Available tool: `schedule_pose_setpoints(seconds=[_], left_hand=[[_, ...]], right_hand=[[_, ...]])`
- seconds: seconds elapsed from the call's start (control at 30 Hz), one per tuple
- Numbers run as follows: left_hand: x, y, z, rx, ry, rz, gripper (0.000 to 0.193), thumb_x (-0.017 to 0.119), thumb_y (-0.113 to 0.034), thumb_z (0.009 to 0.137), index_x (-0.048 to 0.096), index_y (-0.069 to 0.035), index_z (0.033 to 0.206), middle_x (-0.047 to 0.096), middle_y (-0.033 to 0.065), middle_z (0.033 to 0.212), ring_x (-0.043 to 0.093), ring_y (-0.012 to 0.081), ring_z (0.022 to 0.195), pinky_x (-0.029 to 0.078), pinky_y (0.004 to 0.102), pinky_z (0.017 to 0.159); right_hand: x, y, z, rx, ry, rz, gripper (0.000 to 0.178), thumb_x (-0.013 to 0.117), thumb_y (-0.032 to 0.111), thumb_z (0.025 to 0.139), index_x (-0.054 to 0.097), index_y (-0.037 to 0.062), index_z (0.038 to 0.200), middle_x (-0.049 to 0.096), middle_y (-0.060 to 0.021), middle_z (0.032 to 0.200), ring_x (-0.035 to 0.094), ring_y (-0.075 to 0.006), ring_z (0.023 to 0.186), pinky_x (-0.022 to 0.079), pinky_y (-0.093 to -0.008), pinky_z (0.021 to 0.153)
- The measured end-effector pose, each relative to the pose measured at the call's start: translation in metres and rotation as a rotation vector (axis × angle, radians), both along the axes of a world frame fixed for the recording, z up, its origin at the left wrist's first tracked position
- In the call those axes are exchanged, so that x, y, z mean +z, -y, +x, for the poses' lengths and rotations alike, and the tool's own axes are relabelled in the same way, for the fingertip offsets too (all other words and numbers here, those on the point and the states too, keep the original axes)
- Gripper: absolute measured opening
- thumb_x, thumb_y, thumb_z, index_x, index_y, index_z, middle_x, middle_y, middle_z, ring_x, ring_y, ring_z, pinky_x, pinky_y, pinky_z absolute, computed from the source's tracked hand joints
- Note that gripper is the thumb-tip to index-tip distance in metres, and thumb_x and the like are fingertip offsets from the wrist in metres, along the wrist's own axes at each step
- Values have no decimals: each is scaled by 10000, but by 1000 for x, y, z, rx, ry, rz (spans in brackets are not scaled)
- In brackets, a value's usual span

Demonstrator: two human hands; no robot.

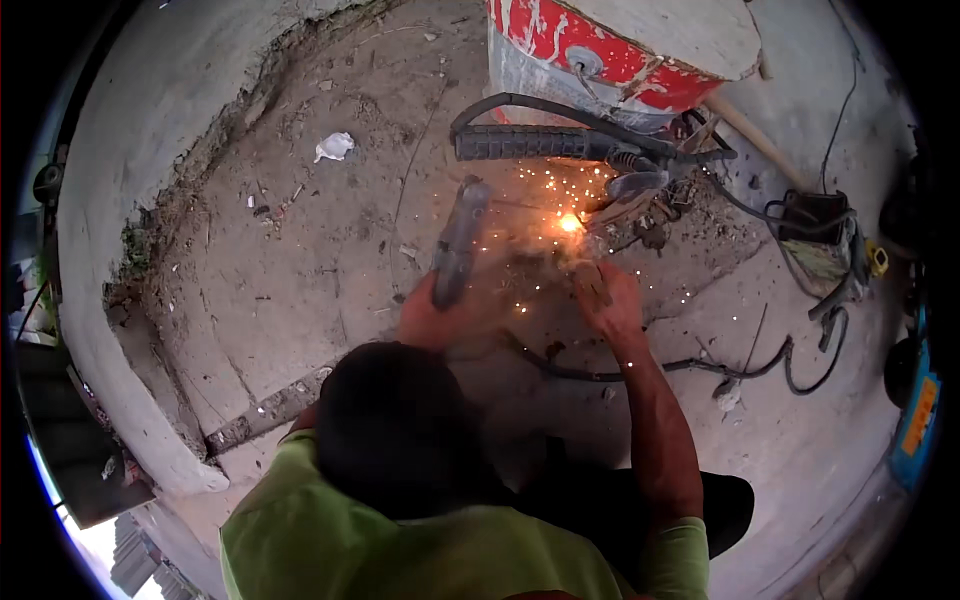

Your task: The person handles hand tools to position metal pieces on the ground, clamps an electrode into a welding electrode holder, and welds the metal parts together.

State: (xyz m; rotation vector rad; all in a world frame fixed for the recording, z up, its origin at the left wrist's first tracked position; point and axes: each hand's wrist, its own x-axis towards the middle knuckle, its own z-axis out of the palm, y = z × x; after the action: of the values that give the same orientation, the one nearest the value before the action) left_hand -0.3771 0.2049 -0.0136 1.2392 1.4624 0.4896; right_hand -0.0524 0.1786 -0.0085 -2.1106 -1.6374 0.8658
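Observation:
My left hand (pixel 428 318) is closed round the lower end of a long, narrow, dark-grey object (pixel 463 238), held roughly upright and slightly blurred. I cannot tell its kind. To the right, my right hand (pixel 612 300) is closed on something I cannot make out, just below a bright glowing point (pixel 570 222) that throws orange sparks. Smoke and glare hide what lies between my fingers and the glow. Beyond the glow lies a black ribbed bar (pixel 525 142) with a coil spring (pixel 630 160) at its right end. A dark rounded shape (pixel 390 420) hides part of my left arm.
A red and whitish container (pixel 620 60) stands at the top, with a wooden handle (pixel 755 135) beside it. Black cable (pixel 690 364) snakes over the rough concrete floor. At the right lies a dark box-like object (pixel 815 215); a crumpled white scrap (pixel 334 147) is at upper left.

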Motion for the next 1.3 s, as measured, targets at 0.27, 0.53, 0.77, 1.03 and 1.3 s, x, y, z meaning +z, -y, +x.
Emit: schedule_pose_setpoints(seconds=[0.27,0.53,0.77,1.03,1.3], left_hand=[[15,-5,1,0,-48,-239,456,861,-263,852,673,-41,1203,729,99,933,687,198,855,568,399,795],[14,-2,2,-30,-30,-160,546,866,-299,839,669,-9,1257,740,142,1012,711,247,955,561,420,851],[14,-1,0,-67,-55,-96,541,854,-295,851,663,-5,1266,736,153,1012,700,249,918,556,417,843],[10,-2,-2,-108,-95,-93,564,836,-308,867,646,-7,1306,739,188,1044,713,292,957,551,427,870],[9,-2,1,-95,-85,-80,469,832,-223,891,619,-8,1248,690,115,940,669,212,810,535,366,742]], right_hand=[[9,-6,-2,-118,30,-152,339,722,353,920,738,15,941,715,-316,884,712,-511,888,568,-574,756],[13,-2,-4,-86,54,-80,448,612,435,984,734,14,891,713,-331,866,707,-527,869,571,-590,750],[11,-3,-4,-87,46,-101,423,621,414,977,737,13,905,718,-327,879,708,-528,877,571,-591,777],[14,-5,-5,-88,66,-128,408,616,397,971,744,12,934,724,-318,890,707,-526,881,571,-584,787],[15,-6,-7,-107,45,-122,357,681,351,938,738,-1,932,721,-309,882,706,-515,888,573,-556,776]])
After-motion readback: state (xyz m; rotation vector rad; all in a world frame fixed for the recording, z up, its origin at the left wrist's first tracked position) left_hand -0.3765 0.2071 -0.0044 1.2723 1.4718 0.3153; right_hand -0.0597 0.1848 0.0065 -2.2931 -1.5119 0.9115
